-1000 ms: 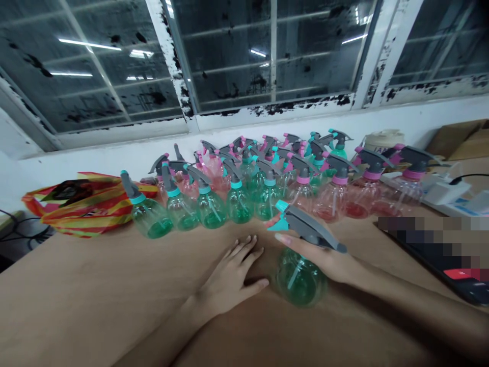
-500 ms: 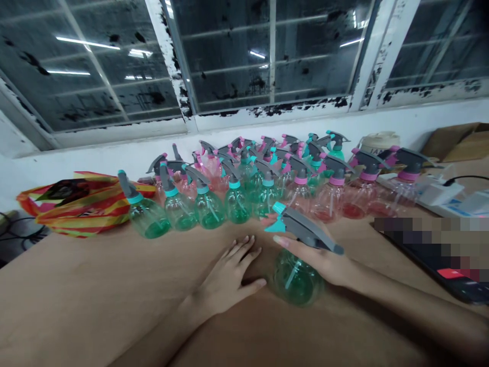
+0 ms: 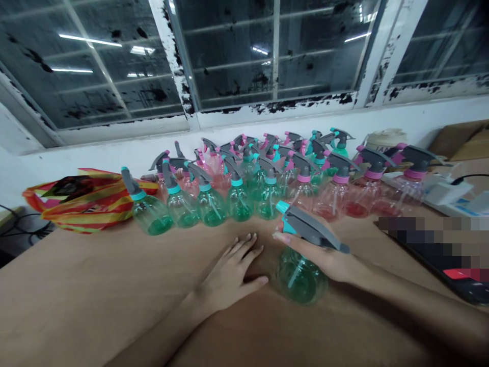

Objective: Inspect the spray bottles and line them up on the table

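Observation:
My right hand [image 3: 324,257] is closed around the neck of a green spray bottle [image 3: 300,278] that stands on the brown table [image 3: 95,285]. Its grey trigger head [image 3: 315,233] with a teal nozzle pokes out above my fingers. Just left of that bottle my left hand [image 3: 231,275] lies flat on the table with its fingers spread, holding nothing. Beyond both hands stand several more spray bottles in rows, green ones [image 3: 208,206] to the left and pink ones [image 3: 336,196] to the right.
A red and yellow striped bag [image 3: 87,201] lies at the back left against the white wall. At right are a white power strip [image 3: 443,193], a dark flat object [image 3: 454,275], cardboard boxes [image 3: 462,137] and a pale tub [image 3: 384,140]. Windows run along the back.
Almost nothing: my right hand with the green bottle shifted very slightly on the table. The left hand has stayed flat in place.

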Tool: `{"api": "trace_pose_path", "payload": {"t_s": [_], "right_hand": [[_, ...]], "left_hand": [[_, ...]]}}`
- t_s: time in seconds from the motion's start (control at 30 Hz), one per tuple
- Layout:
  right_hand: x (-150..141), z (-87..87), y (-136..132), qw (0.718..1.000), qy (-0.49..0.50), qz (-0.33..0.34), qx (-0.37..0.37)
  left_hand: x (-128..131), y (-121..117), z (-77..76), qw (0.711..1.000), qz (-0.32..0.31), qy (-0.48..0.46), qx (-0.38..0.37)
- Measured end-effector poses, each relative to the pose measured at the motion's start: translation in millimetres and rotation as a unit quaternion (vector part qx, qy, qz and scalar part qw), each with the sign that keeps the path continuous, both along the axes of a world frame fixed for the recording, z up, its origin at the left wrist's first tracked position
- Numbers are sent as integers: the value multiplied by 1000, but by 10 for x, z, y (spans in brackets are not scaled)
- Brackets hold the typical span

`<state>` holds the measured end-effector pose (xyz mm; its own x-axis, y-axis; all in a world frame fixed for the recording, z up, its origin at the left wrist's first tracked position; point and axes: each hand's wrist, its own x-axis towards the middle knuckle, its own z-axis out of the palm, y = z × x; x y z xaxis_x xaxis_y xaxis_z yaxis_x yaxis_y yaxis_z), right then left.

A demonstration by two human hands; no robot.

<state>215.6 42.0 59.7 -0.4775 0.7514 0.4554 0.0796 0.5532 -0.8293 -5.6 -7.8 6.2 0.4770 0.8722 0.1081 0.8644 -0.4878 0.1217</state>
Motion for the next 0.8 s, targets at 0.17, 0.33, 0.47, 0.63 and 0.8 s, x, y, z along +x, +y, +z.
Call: {"api": "trace_pose_path", "payload": {"t_s": [0.17, 0.33, 0.47, 0.63, 0.8], "right_hand": [[-17, 15, -16, 1000, 9, 7, -12], [-33, 62, -53, 996, 58, 43, -52], [-40, 55, -63, 996, 68, 41, -47], [-26, 10, -41, 998, 51, 18, -14], [-28, 54, -56, 998, 44, 31, -20]], "left_hand": [[-7, -4, -4, 1000, -6, -17, 4], [-2, -5, -4, 1000, 1, -8, -5], [3, -9, 3, 1000, -3, -13, -2], [3, -12, 6, 1000, -3, -17, 3], [4, -4, 6, 1000, 3, -6, -7]]}}
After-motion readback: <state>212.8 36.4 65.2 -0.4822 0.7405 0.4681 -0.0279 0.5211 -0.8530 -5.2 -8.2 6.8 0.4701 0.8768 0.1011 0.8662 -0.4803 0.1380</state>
